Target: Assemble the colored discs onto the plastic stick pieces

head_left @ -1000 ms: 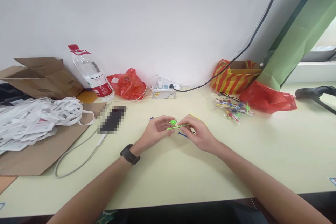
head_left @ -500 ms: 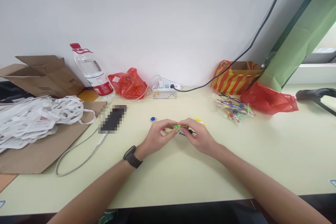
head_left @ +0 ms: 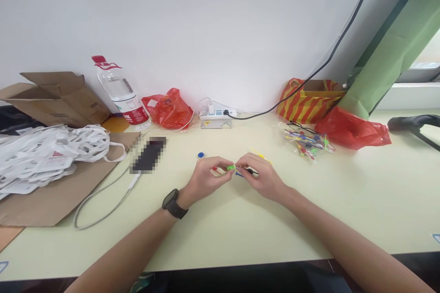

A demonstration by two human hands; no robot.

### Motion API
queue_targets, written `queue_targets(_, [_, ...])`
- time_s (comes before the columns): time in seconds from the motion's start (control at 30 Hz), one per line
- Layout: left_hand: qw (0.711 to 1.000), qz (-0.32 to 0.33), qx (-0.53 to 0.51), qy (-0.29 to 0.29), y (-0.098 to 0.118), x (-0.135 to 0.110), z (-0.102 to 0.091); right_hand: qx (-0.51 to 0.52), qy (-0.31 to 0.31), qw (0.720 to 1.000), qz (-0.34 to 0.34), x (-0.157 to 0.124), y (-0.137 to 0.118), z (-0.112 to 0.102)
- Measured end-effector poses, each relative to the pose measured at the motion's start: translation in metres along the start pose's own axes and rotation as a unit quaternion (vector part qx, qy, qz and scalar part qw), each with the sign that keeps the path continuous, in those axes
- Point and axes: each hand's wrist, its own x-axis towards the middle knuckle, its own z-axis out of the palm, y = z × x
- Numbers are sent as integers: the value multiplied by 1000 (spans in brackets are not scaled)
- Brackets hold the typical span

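Note:
Fingertips of my left hand (head_left: pixel 212 176) pinch a small bright-green plastic piece (head_left: pixel 230 168), its exact kind too small to make out. My right hand (head_left: pixel 260 176) meets it from the other side, thumb and forefinger closed against the piece's right end. On the table around the hands lie a blue round piece (head_left: pixel 201 155), a thin blue piece (head_left: pixel 239 175), a black piece (head_left: pixel 250 171) partly under my right fingers, a red piece (head_left: pixel 215 168) behind my left fingers and a yellow piece (head_left: pixel 263 157) beyond my right hand.
A clear bag of colourful plastic parts (head_left: pixel 307 143) lies right, beside a red plastic bag (head_left: pixel 352 129) and striped bag (head_left: pixel 309 103). A power strip (head_left: pixel 216 116) stands against the wall. Left are a phone (head_left: pixel 148 155), its cable, a bottle (head_left: pixel 123 96) and white straps (head_left: pixel 51 155).
The green piece has turned between my fingertips, and my fingers have shifted slightly around it. Both arms stay nearly where they were.

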Motion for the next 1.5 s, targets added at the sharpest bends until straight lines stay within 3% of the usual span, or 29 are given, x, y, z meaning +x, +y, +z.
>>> queue_targets(0.1, [996, -42, -78, -28, 0, 1, -1, 13, -9, 1000, 2, 2, -1, -5])
queue_targets(0.2, [969, -121, -204, -72, 0, 4, -5, 32, -9, 999, 7, 4, 0, -11])
queue_targets(0.3, [945, -149, -270, -103, 2, 8, -11, 47, -12, 999, 19, 5, 1, -15])
queue_targets(0.43, [931, -161, -302, -127, 4, 11, -16, 47, -24, 998, 23, 6, 1, -18])
queue_targets(0.57, [933, -178, -294, -105, 0, 11, -15, 19, 17, 999, 22, 4, 0, -19])
queue_targets(0.77, [938, -183, -283, -81, -5, 10, -15, 99, 42, 989, 102, -1, 2, -15])
queue_targets(0.8, [938, -184, -284, -78, -5, 11, -15, 117, 26, 986, 116, -1, 3, -16])
queue_targets(0.87, [938, -186, -285, -66, -6, 11, -16, 179, -92, 970, 137, 1, 3, -22])
queue_targets(0.93, [940, -184, -285, -47, -7, 11, -17, 271, -254, 918, 141, 4, 3, -31])
queue_targets(1.0, [943, -179, -279, -30, -8, 12, -17, 341, -318, 874, 140, 7, 0, -39])
queue_targets(1.1, [948, -170, -270, -5, -10, 13, -17, 353, -226, 890, 178, 10, -5, -44])
queue_targets(1.2, [950, -167, -264, 12, -12, 13, -15, 297, -94, 923, 227, 13, -8, -40])
queue_targets(1.27, [952, -167, -255, 12, -13, 13, -13, 261, -39, 934, 240, 14, -9, -34])
queue_targets(1.5, [978, -123, -167, -14, -11, 8, -6, 261, -82, 924, 268, 10, -9, -13])
